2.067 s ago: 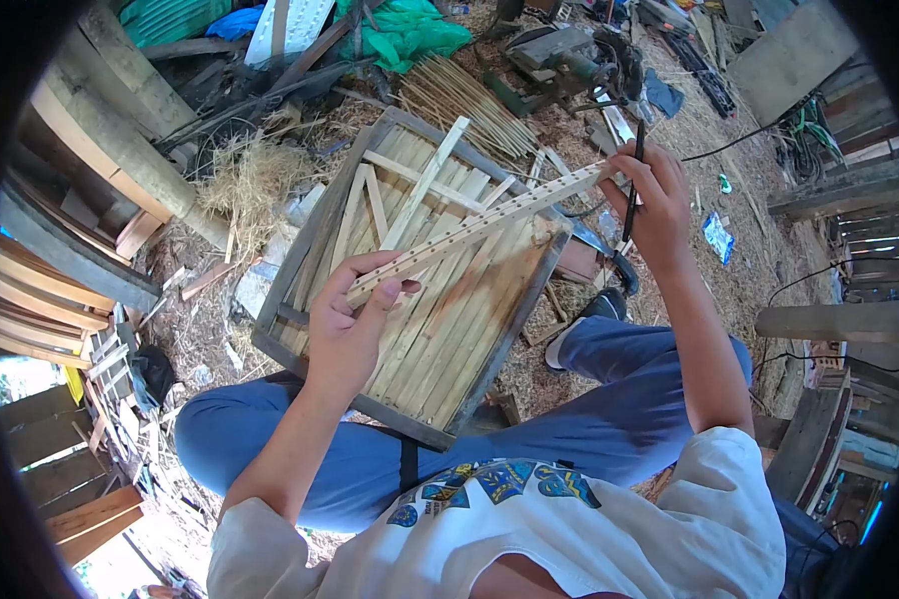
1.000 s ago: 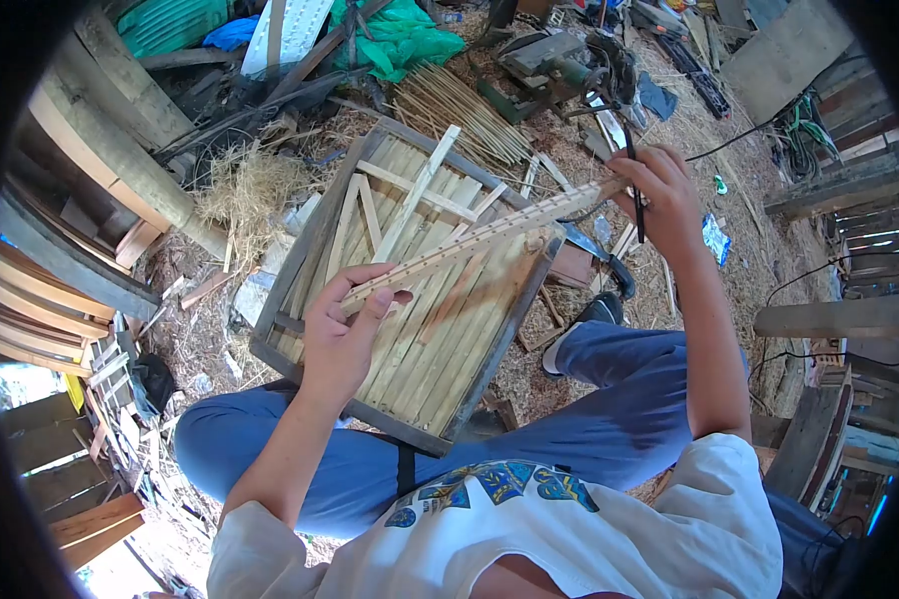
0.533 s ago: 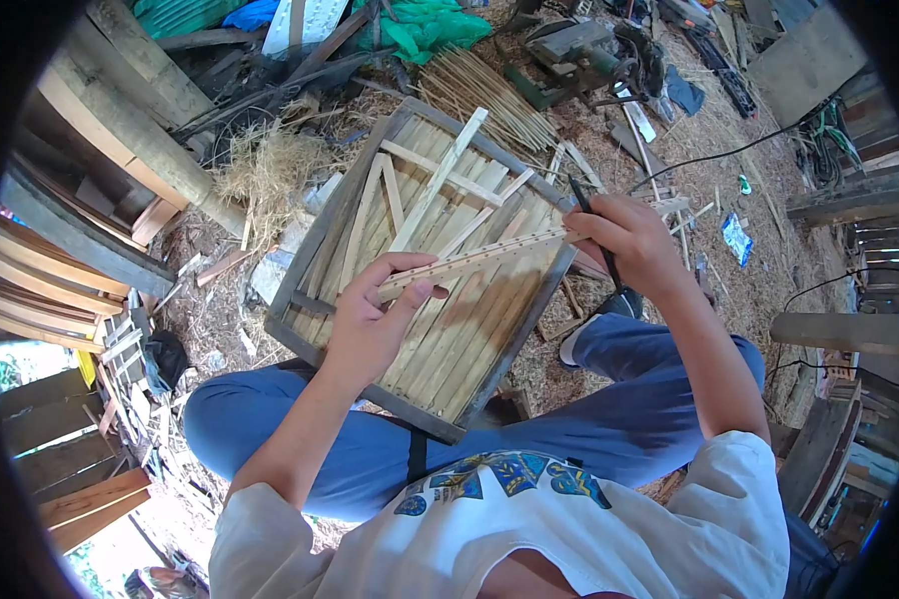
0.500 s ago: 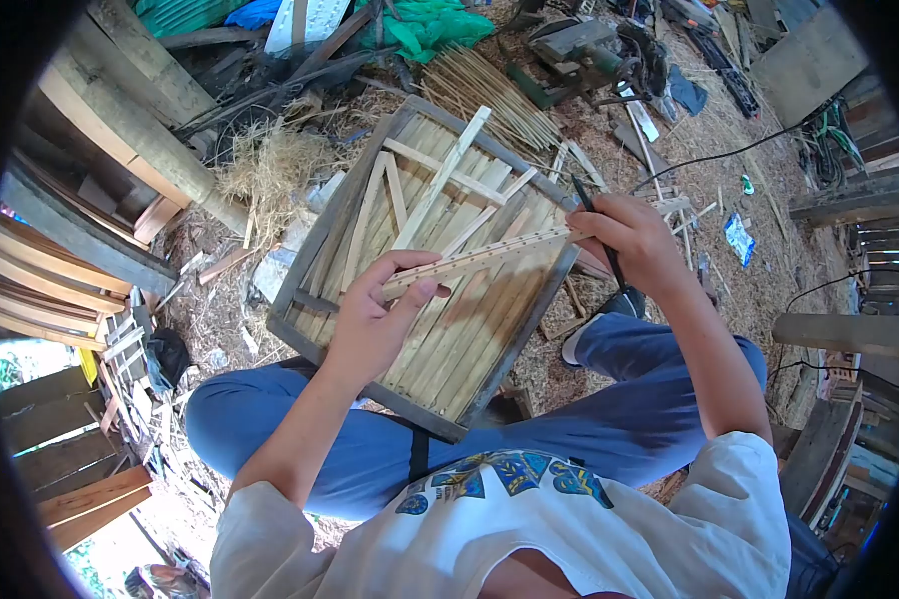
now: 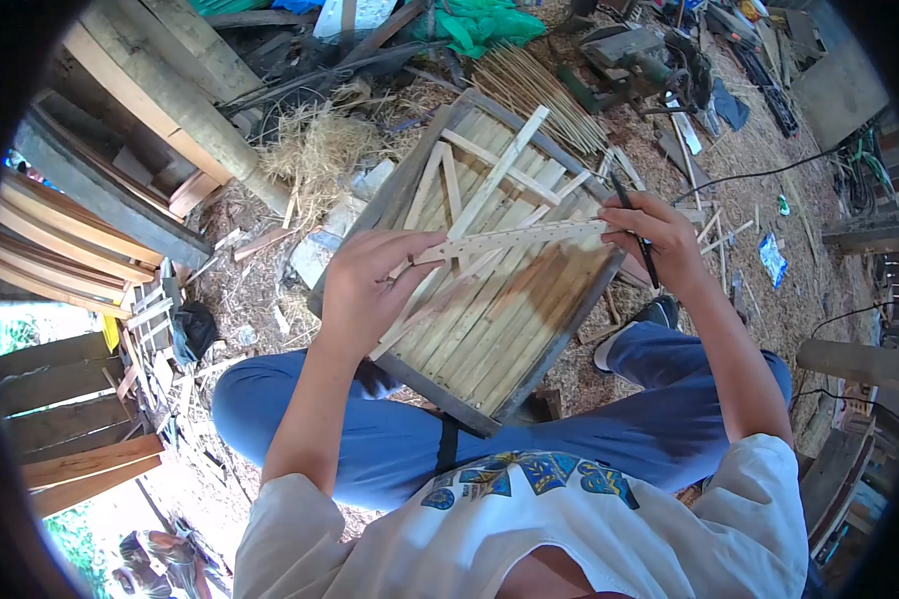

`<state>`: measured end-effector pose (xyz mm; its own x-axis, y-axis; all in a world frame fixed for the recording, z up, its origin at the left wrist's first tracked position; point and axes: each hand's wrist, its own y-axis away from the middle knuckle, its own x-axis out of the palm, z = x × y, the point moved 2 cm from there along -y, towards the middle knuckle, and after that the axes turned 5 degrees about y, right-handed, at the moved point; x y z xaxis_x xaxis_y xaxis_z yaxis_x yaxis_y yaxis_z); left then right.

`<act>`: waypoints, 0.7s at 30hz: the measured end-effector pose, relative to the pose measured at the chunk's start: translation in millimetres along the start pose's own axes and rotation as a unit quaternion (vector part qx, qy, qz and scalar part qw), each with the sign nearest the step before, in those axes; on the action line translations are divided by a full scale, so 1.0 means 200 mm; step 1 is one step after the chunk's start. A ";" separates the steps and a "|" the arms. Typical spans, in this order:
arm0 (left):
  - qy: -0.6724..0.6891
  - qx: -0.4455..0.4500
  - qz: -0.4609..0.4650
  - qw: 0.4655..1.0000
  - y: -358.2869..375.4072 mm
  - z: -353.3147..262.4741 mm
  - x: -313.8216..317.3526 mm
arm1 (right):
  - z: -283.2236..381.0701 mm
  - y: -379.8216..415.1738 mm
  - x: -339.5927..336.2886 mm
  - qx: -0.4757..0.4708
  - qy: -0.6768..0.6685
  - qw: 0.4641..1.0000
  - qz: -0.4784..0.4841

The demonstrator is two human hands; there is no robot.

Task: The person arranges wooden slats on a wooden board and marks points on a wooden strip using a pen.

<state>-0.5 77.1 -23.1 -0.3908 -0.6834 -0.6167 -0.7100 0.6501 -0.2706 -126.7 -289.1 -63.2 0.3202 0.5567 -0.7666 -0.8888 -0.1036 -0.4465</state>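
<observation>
I hold a pale bamboo slat with a row of small holes (image 5: 514, 238) level above a framed bamboo panel (image 5: 489, 290). My left hand (image 5: 365, 290) grips the slat's left end. My right hand (image 5: 659, 240) holds its right end, and a thin dark tool (image 5: 637, 240) sticks out between the same fingers. Several loose slats (image 5: 489, 185) lie crossed on the panel's far half. The panel rests on the ground against my knees in blue trousers (image 5: 390, 439).
A bundle of thin bamboo sticks (image 5: 544, 95) and a power tool (image 5: 644, 60) lie beyond the panel. Straw (image 5: 315, 150), thick poles (image 5: 185, 95) and stacked planks (image 5: 60, 260) crowd the left. Cables (image 5: 759, 170) and scraps litter the sawdust ground on the right.
My right hand drew in from far right toward the panel, so the slat swung from a steep slope to nearly level. My left hand shifted its grip; the view tilted left.
</observation>
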 end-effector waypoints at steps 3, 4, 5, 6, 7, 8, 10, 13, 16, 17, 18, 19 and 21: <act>-0.013 0.003 -0.026 1.000 -0.01 0.04 -0.06 | -0.02 0.00 0.00 -0.002 0.024 0.999 -0.040; -0.021 0.015 -0.035 0.999 -0.02 0.04 -0.08 | -0.02 -0.01 -0.01 -0.026 0.044 0.998 -0.048; -0.020 0.009 -0.047 0.999 -0.03 0.03 -0.10 | -0.02 -0.03 -0.04 -0.049 0.064 0.995 -0.055; -0.019 0.012 -0.064 0.998 -0.03 0.04 -0.11 | -0.02 -0.04 -0.06 -0.072 0.085 0.992 -0.062; -0.017 0.015 -0.081 0.996 -0.03 0.05 -0.11 | -0.01 -0.04 -0.07 -0.095 0.095 0.990 -0.041; -0.015 0.019 -0.098 0.995 -0.03 0.05 -0.12 | -0.01 -0.03 -0.06 -0.103 0.091 0.990 -0.014; -0.018 0.004 -0.088 0.996 -0.03 0.04 -0.12 | 0.02 0.01 -0.05 -0.120 0.084 0.988 0.041; -0.003 -0.032 -0.076 0.997 -0.04 0.02 -0.10 | 0.10 0.06 0.07 -0.141 0.087 0.982 0.086; 0.029 -0.059 -0.081 0.995 -0.03 0.02 -0.05 | 0.11 0.13 0.16 -0.155 0.089 0.977 0.117; 0.042 -0.066 -0.084 0.993 -0.02 0.03 -0.03 | 0.11 0.14 0.17 -0.159 0.088 0.976 0.120; 0.042 -0.068 -0.088 0.993 -0.01 0.03 -0.02 | 0.11 0.14 0.18 -0.162 0.087 0.975 0.124; 0.042 -0.069 -0.092 0.992 0.00 0.04 0.00 | 0.10 0.15 0.19 -0.171 0.093 0.973 0.125; 0.049 -0.079 -0.086 0.992 0.02 0.03 0.03 | 0.12 0.12 0.17 -0.157 0.090 0.978 0.107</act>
<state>-2.0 77.6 -31.7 -0.3061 -0.8137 -0.4942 -0.8506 0.4669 -0.2419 -145.0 -253.4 -89.8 0.2162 0.3439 -0.9138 -0.8058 -0.4656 -0.3659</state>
